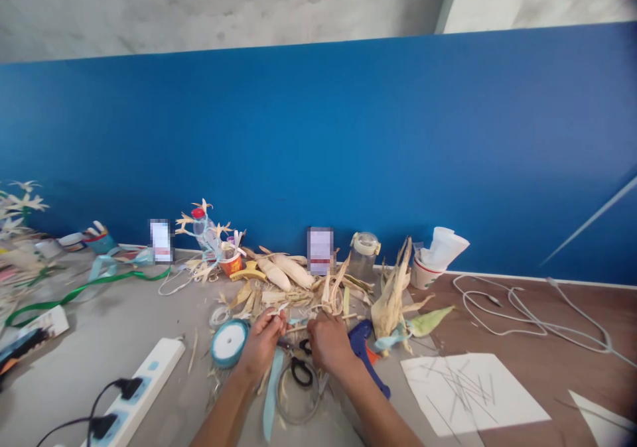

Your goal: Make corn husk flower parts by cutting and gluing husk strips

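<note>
My left hand (263, 342) is closed, with a pale strip of corn husk (279, 310) pinched at its fingertips. Curled beside the husk pile, my right hand (329, 342) has its fingers pressed together; what they hold is hidden. Black-handled scissors (301, 373) lie between the hands, beside a coil of wire (283, 404) and a light blue ribbon (271, 400). A roll of blue ribbon (229, 343) is left of my left hand. Right of my right hand lies a blue glue gun (365, 354). Dried corn husks (283, 271) are heaped behind both hands.
A power strip (144, 384) with black plugs lies at front left. On the right, white paper (468, 410) holds several thin wires, near a white cable (537, 331). A lidded jar (364, 258), paper cup (425, 276) and two phones stand along the blue partition (318, 135).
</note>
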Demonstrator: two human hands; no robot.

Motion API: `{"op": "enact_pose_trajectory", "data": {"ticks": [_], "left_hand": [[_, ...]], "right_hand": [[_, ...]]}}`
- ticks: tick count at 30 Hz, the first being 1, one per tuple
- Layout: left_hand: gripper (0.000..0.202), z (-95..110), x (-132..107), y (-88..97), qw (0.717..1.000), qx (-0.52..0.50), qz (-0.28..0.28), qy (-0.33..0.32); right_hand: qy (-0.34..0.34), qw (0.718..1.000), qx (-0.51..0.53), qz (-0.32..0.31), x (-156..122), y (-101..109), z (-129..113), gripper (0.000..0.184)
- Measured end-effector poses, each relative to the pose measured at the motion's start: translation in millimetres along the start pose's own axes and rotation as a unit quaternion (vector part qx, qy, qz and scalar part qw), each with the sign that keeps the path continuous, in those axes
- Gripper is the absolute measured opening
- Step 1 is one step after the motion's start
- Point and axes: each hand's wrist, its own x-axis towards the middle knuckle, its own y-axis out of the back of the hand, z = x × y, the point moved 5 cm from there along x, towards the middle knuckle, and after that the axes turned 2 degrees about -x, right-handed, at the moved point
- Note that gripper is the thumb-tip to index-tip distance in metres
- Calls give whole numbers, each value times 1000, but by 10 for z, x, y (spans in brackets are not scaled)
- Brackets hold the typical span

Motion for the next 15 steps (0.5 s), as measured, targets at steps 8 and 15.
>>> {"op": "enact_pose_trajectory", "data": {"ticks": [8, 15], "left_hand": [[32, -19, 48, 95, 999, 5, 33, -8], [33, -26, 90, 171, 998, -4, 59, -18]], "right_hand": [[7, 999, 20, -35, 0, 2, -4, 20], [-7, 998, 46, -37, 11, 85, 32, 23]]}}
